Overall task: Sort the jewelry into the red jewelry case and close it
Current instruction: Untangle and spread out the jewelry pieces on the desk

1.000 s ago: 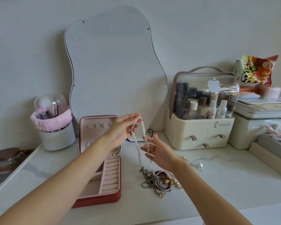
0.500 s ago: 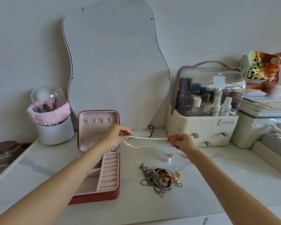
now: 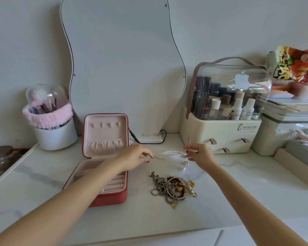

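White marble counter point(image 3: 238, 183), pearl necklace point(image 3: 169, 155) pinched taut between left hand point(image 3: 135, 155) and right hand point(image 3: 199, 154).

Colours on my desk
Case point(image 3: 112, 199) red outside, pink lining; pearls point(image 3: 169, 155) white; chain pile point(image 3: 171, 189) silver with red, yellow beads; tabletop point(image 3: 238, 183) white marble, grey veins.

Mirror point(image 3: 121, 64): top cut off by the upper frame edge.
Snack bag point(image 3: 292, 64): right side cropped at the right edge.
Jar point(image 3: 0, 157), far left: partly outside the frame.
Red jewelry case point(image 3: 112, 199): tray compartments partly covered by the left forearm.
Jewelry pile point(image 3: 172, 189), lower centre: tangled, separate pieces indistinguishable.
Small pieces point(image 3: 183, 166) near the right hand point(image 3: 201, 155): too small to identify.
Brushes point(image 3: 44, 107): blurred behind a clear dome.
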